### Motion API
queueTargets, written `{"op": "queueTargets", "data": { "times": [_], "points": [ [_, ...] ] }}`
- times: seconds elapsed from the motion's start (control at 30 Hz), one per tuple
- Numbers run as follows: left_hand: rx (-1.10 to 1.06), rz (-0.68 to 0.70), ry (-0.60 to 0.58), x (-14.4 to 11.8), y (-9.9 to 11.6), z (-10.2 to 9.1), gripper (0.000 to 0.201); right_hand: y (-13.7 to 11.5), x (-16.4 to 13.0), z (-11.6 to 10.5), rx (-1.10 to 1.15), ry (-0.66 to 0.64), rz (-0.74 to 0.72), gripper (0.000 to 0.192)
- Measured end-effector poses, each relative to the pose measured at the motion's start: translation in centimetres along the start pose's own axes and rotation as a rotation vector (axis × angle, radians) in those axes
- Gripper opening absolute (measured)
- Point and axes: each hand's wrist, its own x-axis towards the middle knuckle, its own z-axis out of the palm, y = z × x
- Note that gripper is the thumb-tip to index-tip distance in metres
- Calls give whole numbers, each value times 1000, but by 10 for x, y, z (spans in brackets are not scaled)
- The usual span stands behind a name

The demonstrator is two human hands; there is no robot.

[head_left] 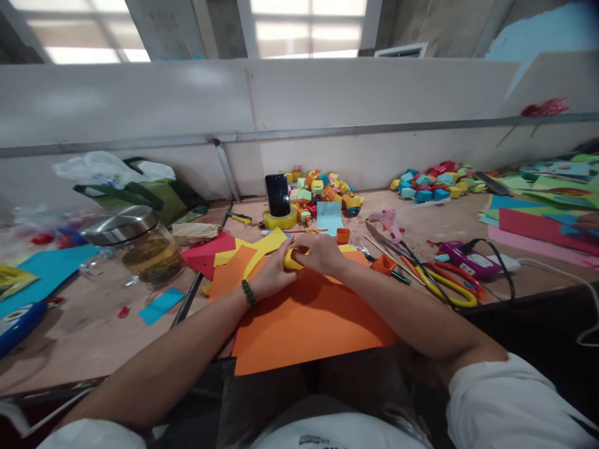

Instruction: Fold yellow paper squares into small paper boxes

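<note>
Between my two hands is a small yellow folded paper piece (292,259), partly covered by the fingers. My left hand (276,269), with a green bead bracelet on its wrist, closes on it from the left. From the right, my right hand (322,252) reaches over it with bent fingers pressed to the paper. Both hands are above an orange paper sheet (309,327) at the table's front edge. Yellow paper (269,242) and red paper (206,254) lie beyond my left hand. A small orange folded paper box (343,236) stands just past my right hand.
Small folded paper boxes (311,190) are heaped at the back, near an upright phone (277,195) by a yellow tape roll (281,218). A glass jar (150,249) stands left. Scissors (449,284), a pink glue gun (387,222) and cables lie right.
</note>
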Motion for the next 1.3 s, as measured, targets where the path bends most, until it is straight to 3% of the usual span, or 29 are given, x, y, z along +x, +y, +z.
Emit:
{"op": "queueTargets", "data": {
  "times": [0.17,0.33,0.5,0.63,0.73,0.93,1.1,1.3],
  "points": [
    [-83,-76,-61,0,-2,-3,88,-5,0,-8,65,-44,30,19],
    [18,6,-38,0,-5,0,90,-7,0,-9,22,-48,79,20],
    [37,20,-17,0,-5,0,86,0,2,-4,132,-15,80,16],
    [0,43,14,3,-2,-1,83,10,4,-1,223,-29,-15,13],
    [5,61,41,3,-2,-2,81,15,6,-2,299,-118,-88,11],
    [40,-1,37,0,-7,-2,81,9,5,-6,136,-130,0,9],
    [16,24,44,1,-5,-1,82,1,3,-9,49,-108,14,17],
    [18,42,51,1,-2,0,77,-2,1,-6,-37,-80,26,12]
  ]
}}
